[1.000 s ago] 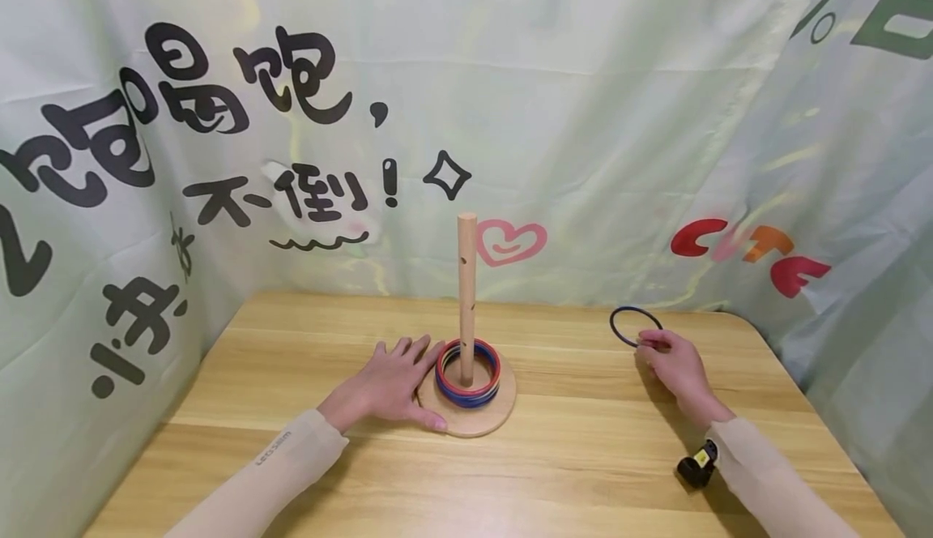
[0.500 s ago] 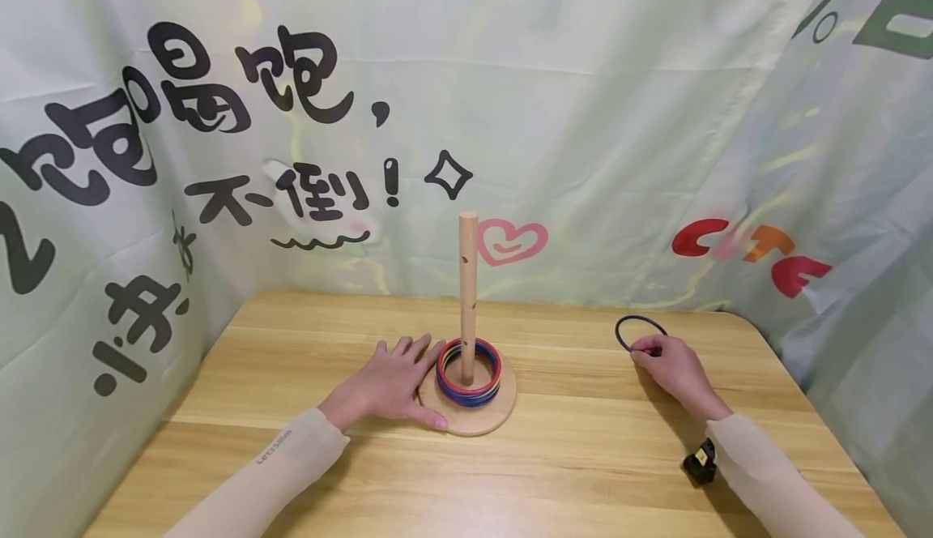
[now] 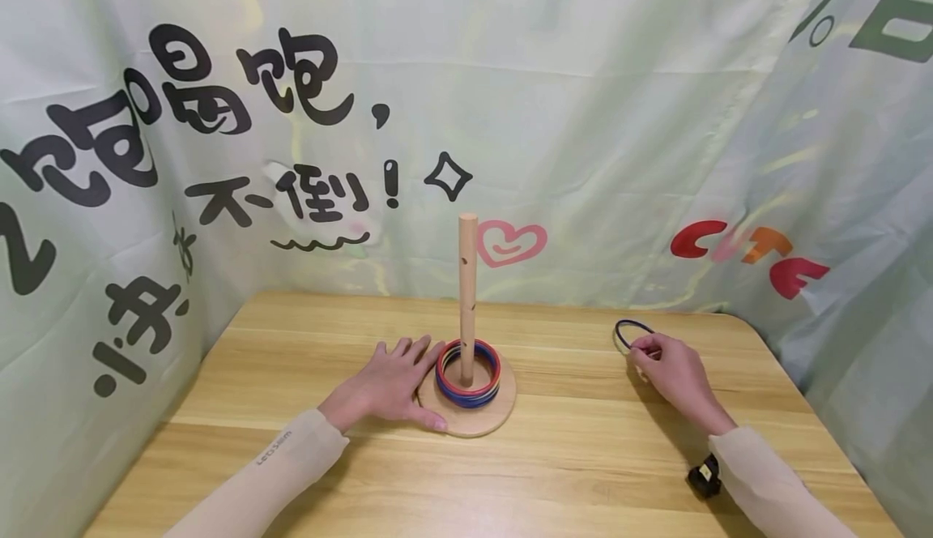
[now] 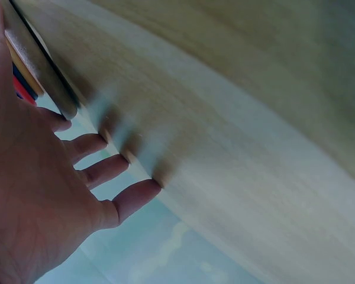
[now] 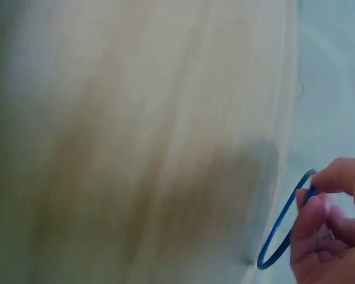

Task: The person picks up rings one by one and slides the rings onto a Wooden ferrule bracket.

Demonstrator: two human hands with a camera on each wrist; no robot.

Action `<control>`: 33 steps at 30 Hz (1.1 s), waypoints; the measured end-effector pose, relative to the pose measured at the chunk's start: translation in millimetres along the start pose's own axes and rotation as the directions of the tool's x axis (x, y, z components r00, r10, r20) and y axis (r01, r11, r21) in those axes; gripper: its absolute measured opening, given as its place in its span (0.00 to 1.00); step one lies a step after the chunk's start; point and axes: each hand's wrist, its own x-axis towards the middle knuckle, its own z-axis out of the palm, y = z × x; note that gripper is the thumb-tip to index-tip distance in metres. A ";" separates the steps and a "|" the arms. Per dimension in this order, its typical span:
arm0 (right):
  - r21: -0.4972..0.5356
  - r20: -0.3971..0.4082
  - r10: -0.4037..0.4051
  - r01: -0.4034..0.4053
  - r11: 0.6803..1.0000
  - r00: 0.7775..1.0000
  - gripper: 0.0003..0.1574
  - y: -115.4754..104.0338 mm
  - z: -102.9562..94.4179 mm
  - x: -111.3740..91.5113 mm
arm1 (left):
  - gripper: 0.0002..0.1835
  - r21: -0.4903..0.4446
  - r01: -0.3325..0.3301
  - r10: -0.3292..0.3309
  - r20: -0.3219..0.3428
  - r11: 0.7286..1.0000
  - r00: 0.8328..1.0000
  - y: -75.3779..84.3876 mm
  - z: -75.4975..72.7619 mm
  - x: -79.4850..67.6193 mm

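With spread, straight fingers, my left hand (image 3: 394, 384) rests against the left side of a round wooden base (image 3: 490, 423), thumb on its front edge. From that base an upright wooden peg (image 3: 468, 295) rises. A stack of thin rings (image 3: 469, 399), red on top and blue below, lies around the peg's foot. Far to the right, my right hand (image 3: 674, 369) pinches a dark blue ring (image 3: 631, 322) between thumb and fingers. The right wrist view shows this ring (image 5: 276, 228) tilted, its near part hidden by the fingers.
A wood-grain table (image 3: 568, 465) spreads under both hands. Printed cloth (image 3: 583, 133) hangs behind it and along both sides. A small black device (image 3: 704, 477) sits at the right wrist.
The pinched blue ring now shows as a narrower, more tilted loop, and it has come slightly lower with the right hand. The left hand, base and stacked rings have not moved.
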 end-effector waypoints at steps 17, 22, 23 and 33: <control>0.116 -0.103 -0.312 0.323 0.939 0.945 0.14 -59.8 6.6 -28.0 | 0.71 -0.008 0.004 -0.004 0.000 1.000 1.000 -1.1 3.0 2.0; 0.124 -0.102 -0.411 0.421 0.898 0.906 0.18 -78.1 6.0 -36.0 | 0.72 -0.021 0.010 -0.010 0.003 1.000 1.000 -1.7 4.1 1.9; 0.125 -0.101 -0.424 0.434 0.892 0.900 0.18 -81.8 5.5 -37.7 | 0.72 -0.021 0.010 -0.010 0.002 1.000 1.000 -2.0 4.3 1.9; 0.118 -0.135 -0.569 0.583 0.804 0.811 0.22 -122.3 -2.9 -50.7 | 0.71 -0.006 -0.003 0.003 -0.009 1.000 1.000 -2.8 4.8 2.7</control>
